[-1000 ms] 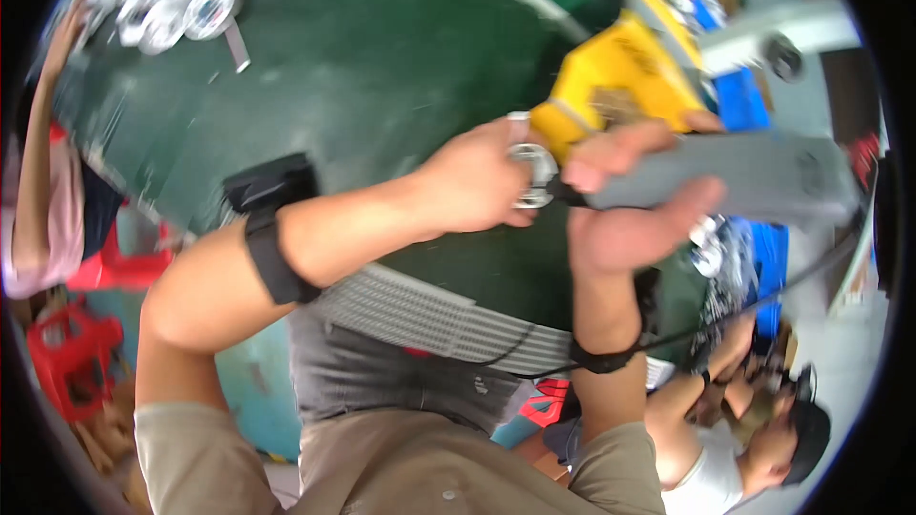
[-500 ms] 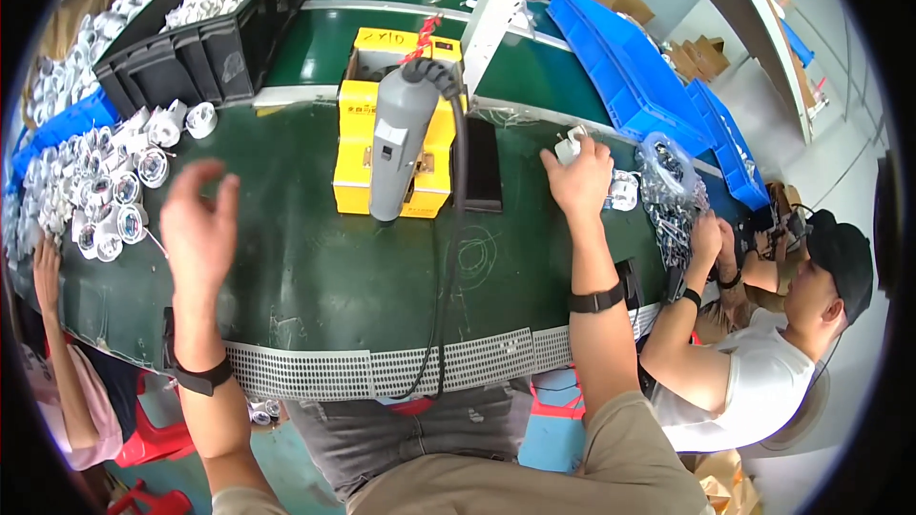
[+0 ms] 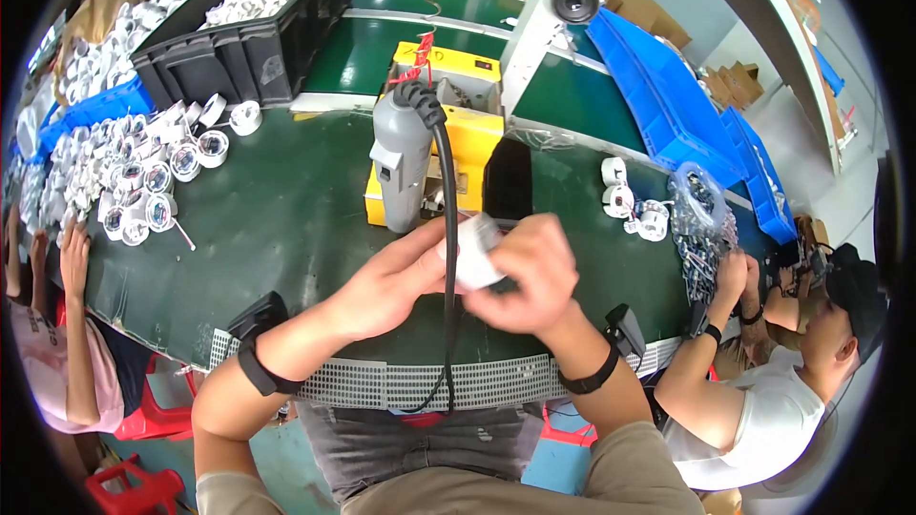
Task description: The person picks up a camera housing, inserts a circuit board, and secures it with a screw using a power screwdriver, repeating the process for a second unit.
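Note:
In front of my body both hands meet at a white round plastic housing [image 3: 477,253]. My left hand [image 3: 396,277] is closed on its left side, partly behind a black cable. My right hand [image 3: 530,272], smeared by motion, has curled fingers against its right side. Just beyond them a grey electric screwdriver [image 3: 401,167] hangs upright on its cable. Behind it stands a yellow box-shaped machine [image 3: 482,124] with an open top. Several more white housings [image 3: 618,198] lie on the green bench to the right.
White round parts [image 3: 157,176] are heaped at the left. A black crate [image 3: 219,72] holds white pieces behind them. Blue bins [image 3: 668,95] and a bag of small metal parts [image 3: 701,229] lie right. Co-workers sit on both sides, one with a hand [image 3: 730,277] near the bag.
My hands have come together at the middle with a white housing between them. The left moved right from empty air; the right came from the white parts at the right. The view has shifted slightly.

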Action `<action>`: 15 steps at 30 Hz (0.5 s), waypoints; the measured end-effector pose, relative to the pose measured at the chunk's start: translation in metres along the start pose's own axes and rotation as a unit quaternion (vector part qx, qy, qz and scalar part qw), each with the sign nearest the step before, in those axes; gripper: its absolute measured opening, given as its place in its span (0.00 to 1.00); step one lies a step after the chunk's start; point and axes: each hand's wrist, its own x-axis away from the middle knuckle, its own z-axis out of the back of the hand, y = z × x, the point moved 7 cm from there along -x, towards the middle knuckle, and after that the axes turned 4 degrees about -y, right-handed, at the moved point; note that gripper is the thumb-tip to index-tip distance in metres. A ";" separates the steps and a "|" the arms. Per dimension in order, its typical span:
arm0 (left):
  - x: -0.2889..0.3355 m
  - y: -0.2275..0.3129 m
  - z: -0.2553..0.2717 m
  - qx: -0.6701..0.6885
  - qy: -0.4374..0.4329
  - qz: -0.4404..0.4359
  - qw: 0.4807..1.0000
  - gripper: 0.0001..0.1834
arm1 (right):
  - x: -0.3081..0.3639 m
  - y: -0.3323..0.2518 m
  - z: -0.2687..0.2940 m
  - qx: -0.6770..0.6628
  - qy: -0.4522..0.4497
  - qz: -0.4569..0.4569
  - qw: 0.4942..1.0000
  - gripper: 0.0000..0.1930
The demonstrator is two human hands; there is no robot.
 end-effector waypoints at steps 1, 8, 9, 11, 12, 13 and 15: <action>-0.001 0.003 -0.002 0.053 -0.012 -0.042 0.998 0.31 | 0.002 -0.010 -0.012 -0.013 -0.031 0.021 0.999 0.19; 0.007 0.006 0.008 -0.061 0.024 -0.064 0.996 0.32 | 0.027 0.044 -0.019 -0.245 -0.020 -0.316 0.916 0.14; 0.008 0.005 0.010 -0.008 0.043 -0.036 0.998 0.34 | 0.030 0.041 -0.030 -0.325 -0.045 -0.389 0.861 0.12; 0.011 0.002 0.014 -0.001 0.041 -0.030 0.999 0.34 | 0.035 0.045 -0.029 -0.361 -0.086 -0.398 0.839 0.11; 0.012 0.001 0.012 0.008 0.030 -0.030 0.999 0.34 | 0.039 0.045 -0.031 -0.387 -0.126 -0.406 0.818 0.11; 0.011 0.002 0.012 0.025 0.042 -0.024 0.999 0.35 | 0.042 0.044 -0.034 -0.420 -0.121 -0.419 0.796 0.11; 0.010 0.010 0.009 0.024 0.035 -0.046 0.998 0.33 | 0.042 0.036 -0.043 -0.443 -0.130 -0.435 0.773 0.10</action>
